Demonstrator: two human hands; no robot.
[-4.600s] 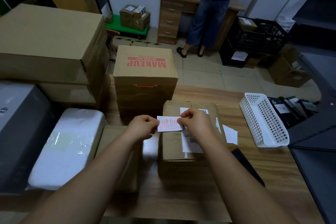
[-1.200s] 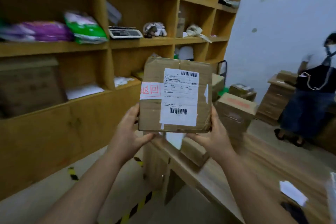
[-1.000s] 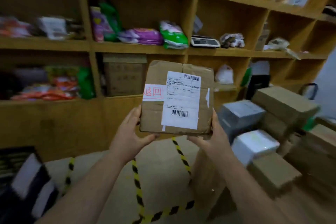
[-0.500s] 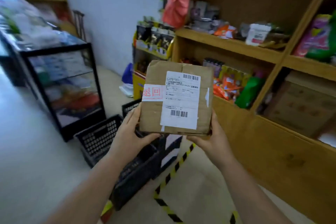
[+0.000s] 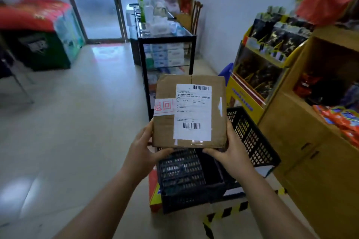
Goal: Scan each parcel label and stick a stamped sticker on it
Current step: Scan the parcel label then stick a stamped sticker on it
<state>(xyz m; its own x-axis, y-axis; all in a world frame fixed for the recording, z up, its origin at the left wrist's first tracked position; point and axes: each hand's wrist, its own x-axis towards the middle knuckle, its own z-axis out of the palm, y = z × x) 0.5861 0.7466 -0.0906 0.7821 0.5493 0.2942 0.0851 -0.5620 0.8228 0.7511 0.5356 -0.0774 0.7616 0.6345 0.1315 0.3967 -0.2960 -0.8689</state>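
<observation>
— Where was the parcel point(image 5: 189, 111)?
— Held upright above the black crate point(image 5: 196, 176), stamped sticker point(image 5: 163, 107) on its left edge.
— Your grip?
— My left hand point(image 5: 142, 153) and right hand point(image 5: 231, 153) clamped its lower corners; the crate lay straight below.

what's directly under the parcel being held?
Under the parcel, held by the left hand and right hand, sits a black crate. Its interior looks dark; contents behind the parcel are hidden.
</observation>
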